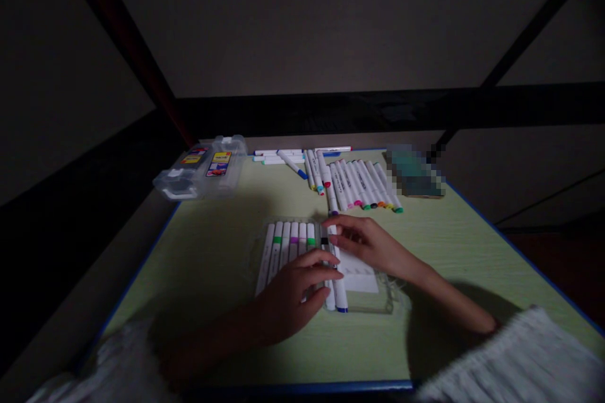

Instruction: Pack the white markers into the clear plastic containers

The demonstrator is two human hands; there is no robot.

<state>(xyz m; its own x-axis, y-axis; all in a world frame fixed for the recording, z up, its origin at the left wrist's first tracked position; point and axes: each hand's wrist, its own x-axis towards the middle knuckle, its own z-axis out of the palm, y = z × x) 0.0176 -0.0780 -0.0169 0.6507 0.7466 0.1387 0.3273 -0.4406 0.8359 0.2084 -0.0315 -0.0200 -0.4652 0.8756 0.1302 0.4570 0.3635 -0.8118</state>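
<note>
A clear plastic marker case (390, 302) lies open in the middle of the table. White markers (279, 242) with coloured bands fill its left half in a row. My right hand (373, 244) pinches the far end of a white marker with a blue tip (341, 296). The fingers of my left hand (295, 289) close on the middle of that same marker from the left. Beside it, along the case's middle, lies another white marker with a black band (324, 240), partly covered by my fingers. A white paper (362, 280) shows in the case's right half.
Behind the case, several loose markers (362, 186) lie side by side, with more markers (278, 156) near the back edge. A closed clear case with yellow labels (191, 184) sits at back left. A blurred-out flat phone-like object (416, 173) lies at back right.
</note>
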